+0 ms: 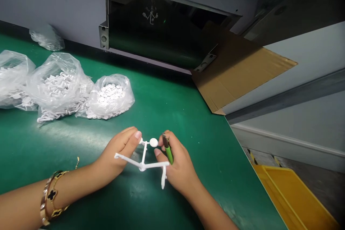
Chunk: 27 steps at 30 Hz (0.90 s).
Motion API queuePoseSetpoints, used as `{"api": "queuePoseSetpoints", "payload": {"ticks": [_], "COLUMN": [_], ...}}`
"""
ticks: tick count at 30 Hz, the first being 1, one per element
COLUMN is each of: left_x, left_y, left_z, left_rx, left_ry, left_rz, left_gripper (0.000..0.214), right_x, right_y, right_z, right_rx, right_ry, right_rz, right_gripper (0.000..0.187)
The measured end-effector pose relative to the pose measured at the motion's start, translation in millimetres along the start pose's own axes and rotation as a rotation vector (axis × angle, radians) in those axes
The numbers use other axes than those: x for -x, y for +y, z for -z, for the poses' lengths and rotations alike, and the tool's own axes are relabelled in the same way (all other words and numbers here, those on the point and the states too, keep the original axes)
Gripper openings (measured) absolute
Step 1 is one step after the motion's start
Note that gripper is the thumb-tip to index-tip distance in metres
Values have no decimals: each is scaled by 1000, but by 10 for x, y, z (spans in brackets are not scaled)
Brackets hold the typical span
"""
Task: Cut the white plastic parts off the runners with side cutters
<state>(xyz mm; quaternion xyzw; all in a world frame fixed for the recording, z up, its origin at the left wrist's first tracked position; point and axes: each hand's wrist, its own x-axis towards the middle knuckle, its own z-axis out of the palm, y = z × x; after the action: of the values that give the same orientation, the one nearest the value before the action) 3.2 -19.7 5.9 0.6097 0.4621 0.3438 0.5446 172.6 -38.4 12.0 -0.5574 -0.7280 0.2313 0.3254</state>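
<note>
My left hand [120,147] pinches a branched white plastic moulding [142,165] at one arm, over the green mat. A small round disc [153,142] sits at the end of one branch, between my two hands. My right hand [178,163] grips a green-handled tool [169,154] with a dark tip, which is close to the disc. The right fingers also touch the moulding near the disc, and the tool's tip is partly hidden by them. Several bracelets circle my left wrist [52,194].
Clear plastic bags [60,86] of white moulded pieces and discs lie on the green mat [172,115] to the far left. Flattened cardboard [237,72] and a dark machine opening [159,32] stand behind it. A yellow crate [291,201] sits on the floor below the mat's right edge.
</note>
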Motion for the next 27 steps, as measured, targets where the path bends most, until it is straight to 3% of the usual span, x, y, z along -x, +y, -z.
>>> {"api": "queuePoseSetpoints", "payload": {"ticks": [6, 14, 27], "left_x": [39, 39, 4], "left_y": [72, 114, 63], "left_z": [29, 36, -2], "left_rx": [-59, -128, -137], "left_ry": [46, -39, -32], "left_rz": [-119, -150, -98], "left_gripper": [38, 35, 37], "right_x": [12, 59, 42], "right_y": [-42, -32, -7], "right_z": [-53, -50, -11], "right_rx": [359, 412, 559], "right_ry": [-80, -53, -106], "right_rz": [165, 236, 304], "right_gripper": [13, 13, 11]}}
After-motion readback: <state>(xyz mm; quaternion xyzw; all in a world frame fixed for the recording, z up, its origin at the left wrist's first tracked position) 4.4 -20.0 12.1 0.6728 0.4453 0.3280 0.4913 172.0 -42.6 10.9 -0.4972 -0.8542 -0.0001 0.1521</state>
